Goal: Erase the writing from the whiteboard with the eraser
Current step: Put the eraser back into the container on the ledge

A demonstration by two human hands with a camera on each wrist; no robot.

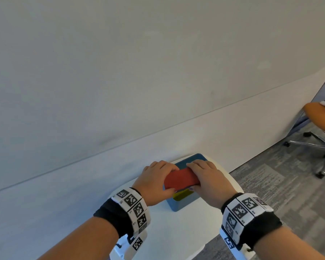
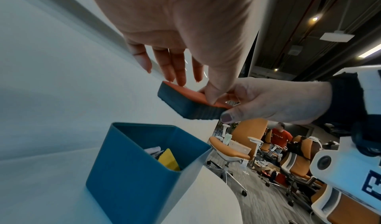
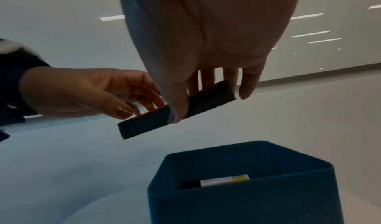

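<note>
The whiteboard (image 1: 139, 62) is filling the wall ahead, and no clear writing is showing on the part in view; only a faint grey smudge is lingering low on the left, so whether marks are waiting elsewhere cannot be told. Below it the white tabletop (image 1: 64, 212) is carrying a blue box (image 1: 182, 205) with a yellow item and a marker lying inside. Above that box both hands are holding the eraser (image 1: 180, 178), red back up and dark felt facing down, clear of the board and not touching the box. The left hand (image 1: 156, 182) is clamping its grip on one end, thumb under the near edge and fingers over the top; the right hand (image 1: 208, 177) is pinching the other end, thumb on the felt side and fingers across the back. Judging from this, the eraser is either just being taken out or being put away; no wiping is happening now, and which stage this is cannot be told.
</note>
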